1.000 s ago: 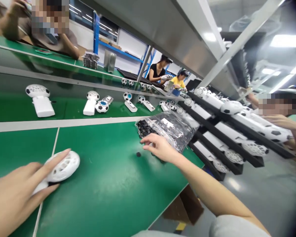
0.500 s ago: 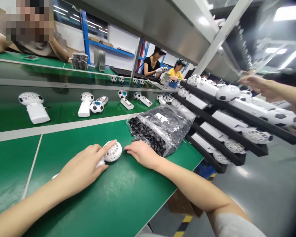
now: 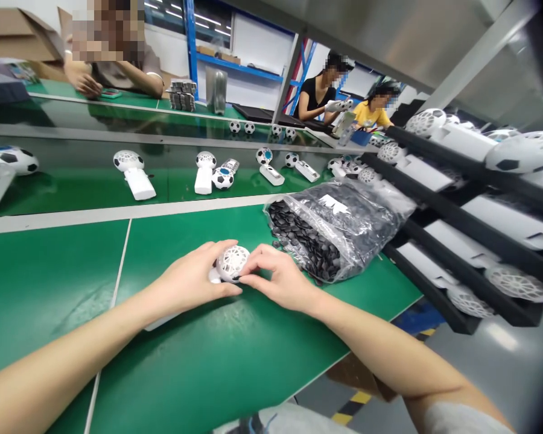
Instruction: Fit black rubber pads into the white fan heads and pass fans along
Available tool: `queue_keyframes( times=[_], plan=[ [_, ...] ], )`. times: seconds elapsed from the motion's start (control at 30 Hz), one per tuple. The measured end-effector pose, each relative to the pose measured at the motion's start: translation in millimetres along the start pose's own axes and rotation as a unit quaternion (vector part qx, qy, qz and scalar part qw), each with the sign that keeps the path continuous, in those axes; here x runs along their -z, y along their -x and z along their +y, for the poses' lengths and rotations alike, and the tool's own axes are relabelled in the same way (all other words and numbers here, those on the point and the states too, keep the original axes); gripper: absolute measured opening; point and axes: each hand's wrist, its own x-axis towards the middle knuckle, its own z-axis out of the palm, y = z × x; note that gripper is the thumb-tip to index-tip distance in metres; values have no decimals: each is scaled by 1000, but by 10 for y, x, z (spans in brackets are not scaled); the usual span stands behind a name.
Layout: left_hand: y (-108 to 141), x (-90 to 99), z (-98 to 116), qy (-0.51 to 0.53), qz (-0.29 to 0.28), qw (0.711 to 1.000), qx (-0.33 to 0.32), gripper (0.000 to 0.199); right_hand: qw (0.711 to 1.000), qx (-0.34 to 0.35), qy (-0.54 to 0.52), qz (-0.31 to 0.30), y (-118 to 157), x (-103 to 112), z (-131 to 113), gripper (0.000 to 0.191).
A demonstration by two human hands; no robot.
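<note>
My left hand curls around a white plastic housing with a round, openwork head like a football. Its handle runs back beneath my palm and is mostly hidden. At the head's lower right edge, my right hand pinches a small black piece, largely covered by the fingertips. Just beyond that hand lies a clear plastic bag, its mouth facing me. Many loose black pieces fill the opening, and a few rest on the green table.
On the conveyor behind stand white housings, some with black football patches. Black racks loaded with similar housings rise at the right, beside the table edge. Across the line sit several people, one in a black shirt.
My right hand has moved from beside the bag to the housing's head, bringing a black piece against it. My left hand has shifted its grip around the head. The view has swung left.
</note>
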Motion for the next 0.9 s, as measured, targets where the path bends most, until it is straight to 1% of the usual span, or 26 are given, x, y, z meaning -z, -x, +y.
queue_keyframes(
  times=[0.07,0.17,0.27,0.33,0.37,0.53,0.63,0.77,0.9],
  plan=[
    [3,-1,17,-7,7,1000,4,72,1000,-2,17,14,-6,-34,-18,6],
    [13,18,72,-12,14,1000,11,66,998,-34,14,44,6,-84,-16,14],
    [8,49,131,-3,14,1000,19,59,991,-91,-83,44,19,-130,23,29],
    [0,67,156,12,11,1000,17,54,982,-117,-146,33,24,-150,54,34],
    [-3,72,163,19,9,1000,14,52,979,-123,-162,30,25,-156,66,35],
    [-6,65,165,19,9,1000,20,51,977,-126,-171,25,33,-151,91,44],
    [-16,50,154,41,6,999,27,51,978,-119,-170,22,28,-149,94,46],
    [-26,49,157,75,-6,996,38,51,985,-107,-135,25,15,-161,102,46],
    [-18,65,193,51,-12,997,58,49,989,-96,-112,19,11,-154,119,45]
  ],
)
